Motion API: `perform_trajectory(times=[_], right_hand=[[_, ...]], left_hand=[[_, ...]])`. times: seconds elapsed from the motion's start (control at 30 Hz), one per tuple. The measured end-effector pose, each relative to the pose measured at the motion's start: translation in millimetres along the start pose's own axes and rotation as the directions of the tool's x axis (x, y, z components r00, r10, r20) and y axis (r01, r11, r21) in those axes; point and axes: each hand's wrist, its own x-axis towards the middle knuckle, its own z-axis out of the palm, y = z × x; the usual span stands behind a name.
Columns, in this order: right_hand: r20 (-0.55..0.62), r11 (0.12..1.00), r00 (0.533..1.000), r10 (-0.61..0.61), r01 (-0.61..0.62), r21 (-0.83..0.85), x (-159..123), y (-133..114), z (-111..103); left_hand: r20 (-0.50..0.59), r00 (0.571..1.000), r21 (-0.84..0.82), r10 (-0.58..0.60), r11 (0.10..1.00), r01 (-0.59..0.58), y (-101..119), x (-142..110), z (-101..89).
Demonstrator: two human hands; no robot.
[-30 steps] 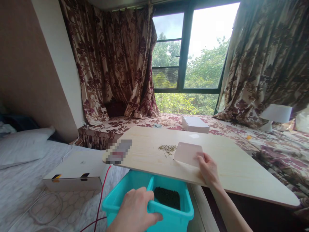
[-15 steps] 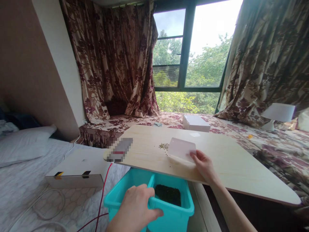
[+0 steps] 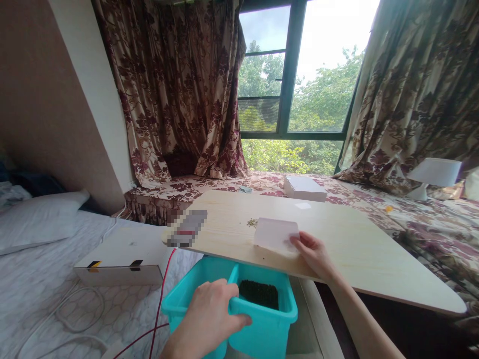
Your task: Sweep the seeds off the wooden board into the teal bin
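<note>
left hand (image 3: 208, 310) is curled over the teal bin (image 3: 264, 315) at bottom centre and right hand (image 3: 313, 253) pinches the pale sheet (image 3: 275, 234) mid-frame, so one rough sweep could probably scatter those greenish bits (image 3: 252, 223) beside it.

On the tabletop (image 3: 374, 259), bits (image 3: 252, 223) lie left of the sheet (image 3: 275, 232); a tub (image 3: 258, 331) (right of a box (image 3: 125, 249)) stands in front.

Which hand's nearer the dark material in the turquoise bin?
Left. The left hand grips the turquoise bin beside the dark material; the right hand is farther off, over the board, holding the pale sheet.
</note>
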Motion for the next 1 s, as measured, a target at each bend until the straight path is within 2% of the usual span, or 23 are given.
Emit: perform_trajectory(times=[0.27, 0.33, 0.4, 0.47, 0.5, 0.7, 1.0], right_hand=[[0.152, 0.987, 0.977, 0.152, -0.159, 0.034, -22, -8, -7], [0.087, 0.988, 0.986, 0.139, -0.144, 0.052, -21, -7, -6], [-0.067, 0.994, 0.994, 0.082, -0.077, 0.073, -14, -5, -2], [-0.199, 0.997, 0.979, 0.038, -0.025, 0.069, -5, -4, 5], [-0.221, 0.998, 0.975, 0.029, -0.017, 0.056, -1, -3, 9], [-0.236, 0.997, 0.972, 0.005, -0.021, -0.068, 12, -4, 26], [-0.207, 0.992, 0.978, 0.005, -0.031, -0.122, 13, 1, 27]], left_hand=[[0.019, 1.000, -0.022, -0.013, 1.000, 0.013, -5, -1, -6.5], [0.014, 1.000, -0.030, -0.005, 1.000, 0.005, -6, -1, -5.5], [0.012, 1.000, -0.038, 0.000, 0.999, 0.000, -6, -1, -4.4], [0.010, 1.000, -0.047, 0.000, 0.999, 0.001, -6, -1, -3.6], [0.006, 1.000, -0.052, 0.001, 0.999, -0.001, -7, -1, -3.5], [-0.008, 1.000, -0.078, 0.002, 0.997, -0.003, -7, 0, -4.3], [0.022, 1.000, -0.030, -0.012, 0.999, 0.012, -5, 1, -7.3]])
